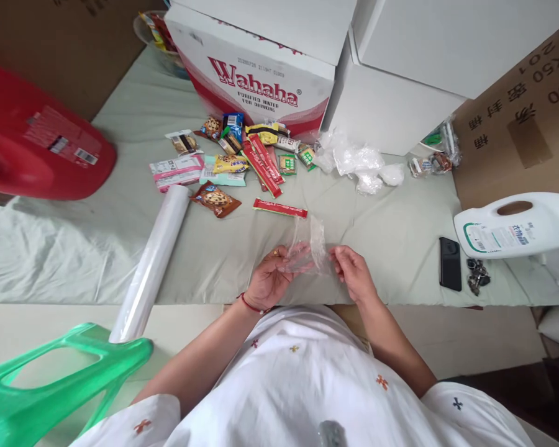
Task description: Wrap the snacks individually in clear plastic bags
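Left hand [272, 278] grasping clear bag [317, 243] at its 8 o'clock side, some fingers showing blurrily through film. Right hand [354, 271] with fingers curled at bag's 3 o'clock edge; can't tell from here whether film is caught between them. Bag over worktop [400, 242], outline hard to make out; whitish crinkled strip runs roughly 12 to 6 o'clock, upper end near red sachet [280, 208] at 11. Plastic heap [361, 162] at 1, pieces indistinguishable. Farther out, white bottle [507, 230] at 3, red jug [41, 143] between 9 and 10, both cut off.

Detergent bottle [512, 226] and keys [477, 277] suggest a home.
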A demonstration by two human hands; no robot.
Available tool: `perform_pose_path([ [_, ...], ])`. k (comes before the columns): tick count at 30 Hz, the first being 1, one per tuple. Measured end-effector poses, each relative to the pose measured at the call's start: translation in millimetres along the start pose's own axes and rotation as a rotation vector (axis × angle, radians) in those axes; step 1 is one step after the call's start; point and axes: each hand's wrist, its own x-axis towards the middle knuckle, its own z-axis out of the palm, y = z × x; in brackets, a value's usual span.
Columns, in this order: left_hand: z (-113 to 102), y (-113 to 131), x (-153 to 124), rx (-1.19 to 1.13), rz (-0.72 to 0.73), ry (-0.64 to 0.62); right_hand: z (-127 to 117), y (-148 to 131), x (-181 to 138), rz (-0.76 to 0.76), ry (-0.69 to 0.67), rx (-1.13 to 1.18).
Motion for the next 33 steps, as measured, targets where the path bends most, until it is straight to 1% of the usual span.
perform_pose_path([
  [3,-7.2,-0.8,-8.5,0.058,-0.002,-0.05,26.1,-5.8,6.3,0.007,-0.097,-0.007],
  [5,-10.9,-0.2,-15.1,0.09,0.03,-0.025,41.4,-4.5,7.3,-0.038,-0.128,-0.023],
  [8,-12.7,2.0,-23.4,0.145,0.086,0.087,57.3,-0.4,4.0,-0.135,-0.094,-0.132],
  [11,-11.8,2.9,-24.4,0.373,0.173,0.241,66.0,0.8,-0.8,-0.2,-0.062,-0.229],
  [14,-12.6,1.3,-18.4,0.611,0.242,0.351,68.1,-1.5,-2.3,-0.164,-0.078,-0.139],
  [17,-15.9,0.5,-12.5,0.687,0.291,0.418,59.3,-4.6,-0.4,-0.054,-0.085,0.002],
  [20,-18.0,2.6,-11.3,0.73,0.342,0.477,41.7,-6.1,0.2,0.03,-0.05,0.098],
  [22,-16.9,3.8,-12.4,0.76,0.351,0.468,31.8,-6.4,-1.6,0.062,-0.027,0.14],
  [24,-13.1,2.8,-14.0,0.774,0.351,0.423,28.3,-7.0,-4.5,0.105,-0.053,0.166],
  [27,-4.4,-3.2,-15.9,0.758,0.327,0.304,35.9,-9.1,-7.0,0.16,-0.137,0.217],
  [29,0.9,-7.6,-16.7,0.735,0.298,0.241,43.6,-10.8,-5.4,0.174,-0.164,0.261],
  [31,3.7,-9.9,-16.8,0.701,0.278,0.222,47.3,-12.1,-1.9,0.175,-0.164,0.294],
  [33,3.4,-9.2,-16.0,0.685,0.291,0.251,44.1,-12.1,2.1,0.156,-0.151,0.298],
])
